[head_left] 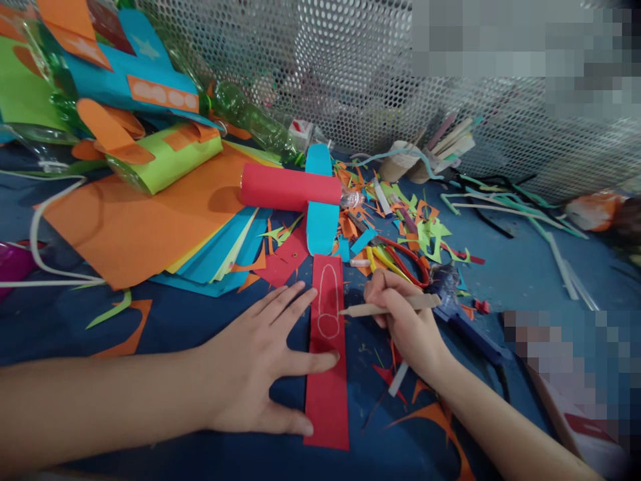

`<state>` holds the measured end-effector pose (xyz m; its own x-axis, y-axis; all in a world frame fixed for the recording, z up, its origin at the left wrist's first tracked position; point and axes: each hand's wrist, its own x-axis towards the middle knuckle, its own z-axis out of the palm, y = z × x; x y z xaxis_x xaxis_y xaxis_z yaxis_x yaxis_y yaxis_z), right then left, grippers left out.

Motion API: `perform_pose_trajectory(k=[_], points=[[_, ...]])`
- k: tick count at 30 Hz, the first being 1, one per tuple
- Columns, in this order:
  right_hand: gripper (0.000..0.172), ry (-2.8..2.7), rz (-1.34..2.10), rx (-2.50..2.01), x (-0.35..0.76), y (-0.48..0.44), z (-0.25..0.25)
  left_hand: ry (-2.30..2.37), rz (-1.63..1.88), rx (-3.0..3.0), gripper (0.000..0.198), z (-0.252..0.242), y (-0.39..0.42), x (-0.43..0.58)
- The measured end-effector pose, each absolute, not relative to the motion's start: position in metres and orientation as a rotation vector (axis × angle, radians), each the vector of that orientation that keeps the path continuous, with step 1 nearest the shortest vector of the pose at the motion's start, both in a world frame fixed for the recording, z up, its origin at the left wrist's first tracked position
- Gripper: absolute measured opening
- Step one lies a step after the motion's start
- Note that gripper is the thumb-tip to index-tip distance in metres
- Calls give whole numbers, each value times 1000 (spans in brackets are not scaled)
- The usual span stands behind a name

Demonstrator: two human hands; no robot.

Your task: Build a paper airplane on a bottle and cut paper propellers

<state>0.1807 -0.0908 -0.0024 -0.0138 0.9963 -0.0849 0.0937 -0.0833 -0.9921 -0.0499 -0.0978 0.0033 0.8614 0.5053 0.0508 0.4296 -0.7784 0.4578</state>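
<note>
A strip of red paper (328, 394) lies upright in front of me on the blue table. White outlines are drawn on its upper half: a long rounded shape above a circle. My left hand (260, 367) rests with fingers spread, its fingertips and thumb on the strip's left side. In my right hand (400, 307) is a slim pale pen (370, 308), held in a writing grip, its tip at the strip's right edge beside the circle. Just beyond the strip lies a bottle wrapped in red paper (285, 187) with a blue paper wing (322, 230).
Orange paper sheets (135, 207) and paper-wrapped bottles (180, 157) are at the left. Right of the strip are red-handled scissors (413, 264), a blue glue gun (471, 334) and many paper scraps (433, 237). A perforated metal panel (360, 73) stands behind.
</note>
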Motion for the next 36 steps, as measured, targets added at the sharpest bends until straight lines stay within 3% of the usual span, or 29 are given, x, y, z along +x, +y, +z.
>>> perform_pose_trajectory(k=[16, 25, 30, 36], points=[[14, -1025, 1144, -1238, 180, -84, -3, 796, 320, 2797, 77, 1, -86, -51], [20, -1139, 1126, -1190, 180, -88, 3, 764, 292, 2772, 67, -1, -88, -51], [21, -1372, 1164, -1262, 177, -93, 5, 691, 326, 2736, 52, 0, -89, -53], [26, -1495, 1193, -1384, 173, -93, 4, 659, 280, 2702, 57, 2, -91, -55]])
